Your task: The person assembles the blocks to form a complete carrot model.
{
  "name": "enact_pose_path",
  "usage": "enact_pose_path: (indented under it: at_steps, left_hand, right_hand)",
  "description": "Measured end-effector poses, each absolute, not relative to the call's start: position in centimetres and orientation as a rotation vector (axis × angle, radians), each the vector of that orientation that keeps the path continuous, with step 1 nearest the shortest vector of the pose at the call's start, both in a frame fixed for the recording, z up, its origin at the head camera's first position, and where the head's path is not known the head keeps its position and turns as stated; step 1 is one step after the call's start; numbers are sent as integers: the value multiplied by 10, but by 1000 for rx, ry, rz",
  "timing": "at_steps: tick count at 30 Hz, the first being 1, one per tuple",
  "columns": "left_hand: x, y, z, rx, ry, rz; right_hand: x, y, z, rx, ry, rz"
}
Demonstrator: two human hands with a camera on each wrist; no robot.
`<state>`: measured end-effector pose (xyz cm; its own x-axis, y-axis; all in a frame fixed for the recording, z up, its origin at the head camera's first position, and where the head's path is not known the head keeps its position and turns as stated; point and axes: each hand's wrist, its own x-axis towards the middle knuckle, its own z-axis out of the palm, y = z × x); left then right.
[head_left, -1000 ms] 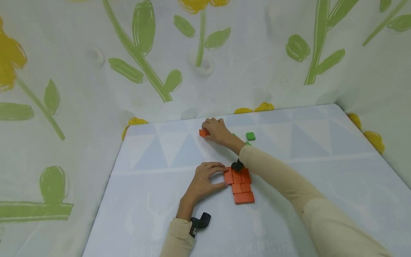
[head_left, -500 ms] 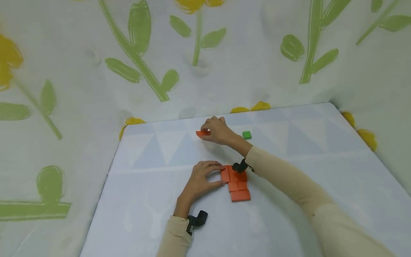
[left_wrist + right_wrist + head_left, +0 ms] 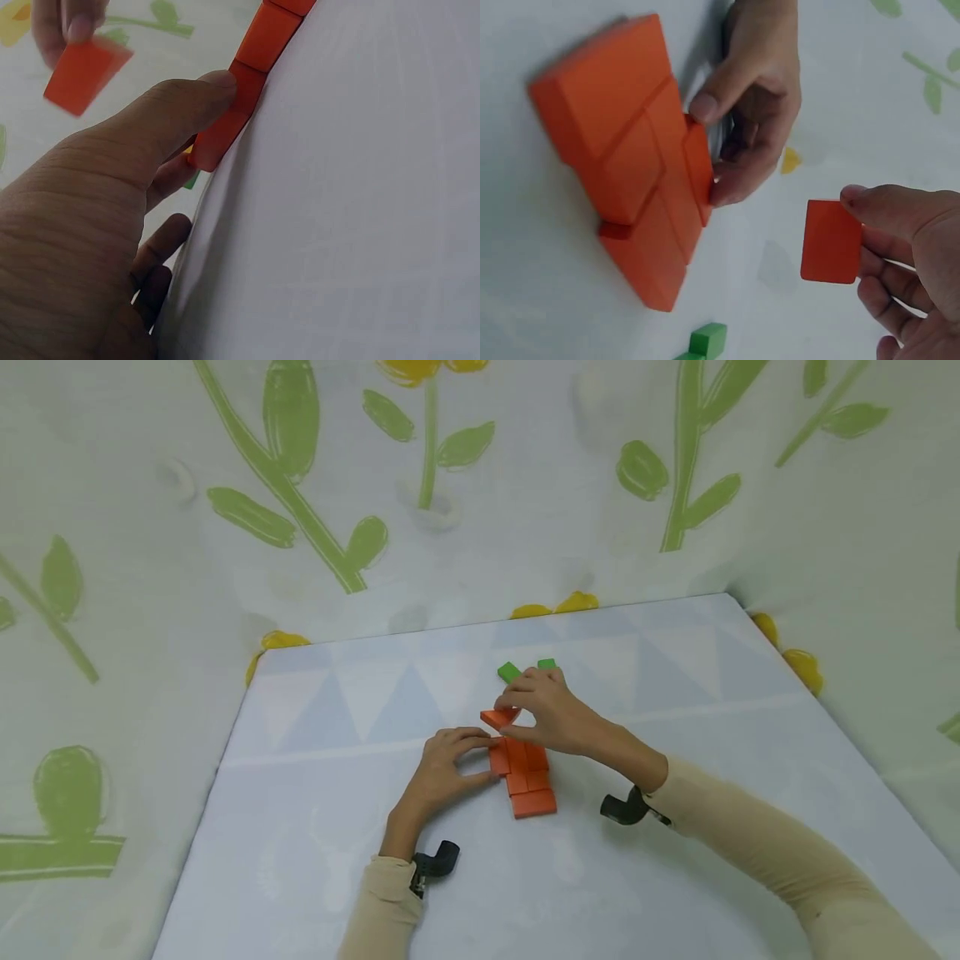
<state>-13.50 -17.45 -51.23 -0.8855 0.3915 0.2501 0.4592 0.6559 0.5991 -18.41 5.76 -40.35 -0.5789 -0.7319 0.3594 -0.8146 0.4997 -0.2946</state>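
Several flat orange blocks point(image 3: 533, 803) lie side by side in a group on the table. At the group's left side, my left hand point(image 3: 441, 770) pinches the outer orange block point(image 3: 498, 758) between thumb and fingers; the left wrist view shows the thumb against its near end. Just beyond the group, my right hand point(image 3: 562, 718) holds a loose orange block point(image 3: 830, 241) by its edge between thumb and fingers. That piece is raised off the table and apart from the others. The right hand hides some of the group's far end in the head view.
Two green blocks are beyond the right hand: one green block point(image 3: 508, 672) on the left and another green block point(image 3: 547, 663) on the right, partly hidden. The white and pale blue table point(image 3: 300, 827) meets a flower-patterned cloth point(image 3: 525, 543) at its back edge.
My right hand has brought the loose orange block from the far part of the table towards the group. My left hand keeps its place at the group. The head view has shifted slightly.
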Motion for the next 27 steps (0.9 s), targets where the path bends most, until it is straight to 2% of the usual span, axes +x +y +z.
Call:
enact_pose_path:
  at_steps: [15, 27]
  left_hand:
    - [-140, -178, -511, -713, -2774, -1033]
    - [-138, -174, -514, -735, -2764, -1047]
  right_hand:
    - [-110, 98, -436, 1408, -2429, 646]
    - [-85, 107, -464, 1395, -2419, 665]
